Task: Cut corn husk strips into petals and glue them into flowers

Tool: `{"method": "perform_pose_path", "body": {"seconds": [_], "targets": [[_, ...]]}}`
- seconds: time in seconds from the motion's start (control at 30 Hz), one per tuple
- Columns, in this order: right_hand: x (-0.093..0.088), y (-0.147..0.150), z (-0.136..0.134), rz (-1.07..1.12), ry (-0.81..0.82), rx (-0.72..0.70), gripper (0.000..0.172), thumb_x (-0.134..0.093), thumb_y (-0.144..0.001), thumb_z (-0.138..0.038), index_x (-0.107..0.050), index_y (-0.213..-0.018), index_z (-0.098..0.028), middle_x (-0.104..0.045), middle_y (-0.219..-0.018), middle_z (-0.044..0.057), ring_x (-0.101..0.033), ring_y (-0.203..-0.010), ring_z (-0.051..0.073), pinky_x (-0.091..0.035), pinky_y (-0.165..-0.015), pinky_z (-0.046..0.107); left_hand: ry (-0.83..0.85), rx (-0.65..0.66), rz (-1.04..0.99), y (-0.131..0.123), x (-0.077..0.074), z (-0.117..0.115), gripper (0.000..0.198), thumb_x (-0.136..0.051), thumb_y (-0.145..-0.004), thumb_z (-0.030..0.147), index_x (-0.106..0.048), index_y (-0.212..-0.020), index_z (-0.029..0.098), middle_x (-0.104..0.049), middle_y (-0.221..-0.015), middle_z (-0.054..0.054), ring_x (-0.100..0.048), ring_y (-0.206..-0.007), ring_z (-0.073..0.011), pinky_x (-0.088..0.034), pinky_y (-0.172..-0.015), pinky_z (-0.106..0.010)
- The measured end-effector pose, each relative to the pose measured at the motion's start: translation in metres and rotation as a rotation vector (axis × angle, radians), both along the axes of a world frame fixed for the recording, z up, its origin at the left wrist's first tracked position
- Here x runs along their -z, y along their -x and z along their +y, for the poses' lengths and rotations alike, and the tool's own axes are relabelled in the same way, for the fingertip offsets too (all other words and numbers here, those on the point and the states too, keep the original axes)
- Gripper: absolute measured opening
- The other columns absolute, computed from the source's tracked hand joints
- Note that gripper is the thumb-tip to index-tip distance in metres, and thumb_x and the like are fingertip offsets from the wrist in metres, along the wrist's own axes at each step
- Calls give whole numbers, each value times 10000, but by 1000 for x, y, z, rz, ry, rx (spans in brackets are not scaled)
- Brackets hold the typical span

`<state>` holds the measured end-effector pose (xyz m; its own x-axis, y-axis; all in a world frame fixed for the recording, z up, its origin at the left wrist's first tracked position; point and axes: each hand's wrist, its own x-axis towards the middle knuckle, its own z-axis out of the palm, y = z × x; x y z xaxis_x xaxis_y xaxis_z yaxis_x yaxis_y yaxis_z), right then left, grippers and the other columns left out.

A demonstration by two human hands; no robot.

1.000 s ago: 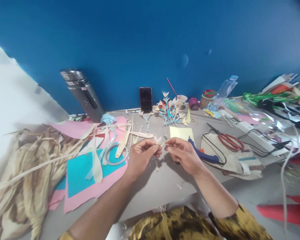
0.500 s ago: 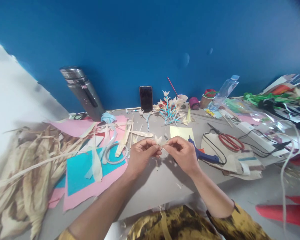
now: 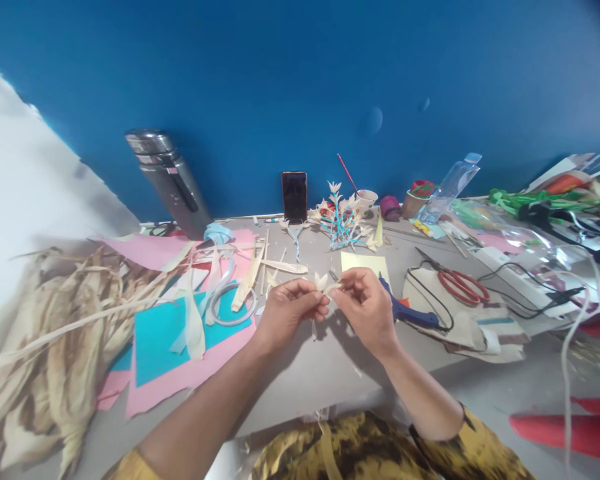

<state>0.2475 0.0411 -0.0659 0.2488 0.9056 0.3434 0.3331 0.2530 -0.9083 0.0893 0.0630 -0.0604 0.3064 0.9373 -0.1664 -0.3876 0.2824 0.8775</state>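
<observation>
Since the earlier frame your right hand [image 3: 367,308] had closed in on the left until the fingertips nearly met. From the left: dried husks [image 3: 55,333], pink and blue paper [image 3: 175,340], then your left hand [image 3: 286,312], both sets of fingers pinching a small pale husk flower [image 3: 323,283] above the tabletop [image 3: 325,363]; red scissors [image 3: 461,283] lay right.

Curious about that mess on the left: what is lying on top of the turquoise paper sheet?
On the turquoise paper sheet lie a pale husk strip and part of a clear ring. Whatever they cover cannot be seen.
</observation>
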Motion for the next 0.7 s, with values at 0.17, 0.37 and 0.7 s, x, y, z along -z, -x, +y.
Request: {"method": "perform_pose_path", "body": {"seconds": [0.17,0.37,0.7], "targets": [[-1,-2,2,52,60,-78,425,-695,-776,-292,-598,-1171,-169,-673,-780,7,-607,-641,139,-475,-566,229,8,8,-23,-1,-2,-1,226,-833,-656,211,-645,-750,127,-750,-699,-84,-678,-572,-151,-533,-571,-251],[-4,-9,-1,-88,70,-99,108,-662,-820,-281,-685,-792,-180,-609,-616,-23,-470,-497,103,-385,-484,224,9,16,18,0,-2,-1,216,-820,-665,215,-635,-740,132,-747,-711,-83,-673,-574,-154,-536,-541,-253],[-11,-9,-4,-245,-127,-185,113,-611,-854,-181,-643,-746,-191,-641,-710,-6,-517,-572,112,-395,-553,233,-113,-12,290,0,-2,-3,135,-748,-704,240,-669,-724,133,-725,-707,-69,-655,-572,-153,-525,-478,-243]]}}
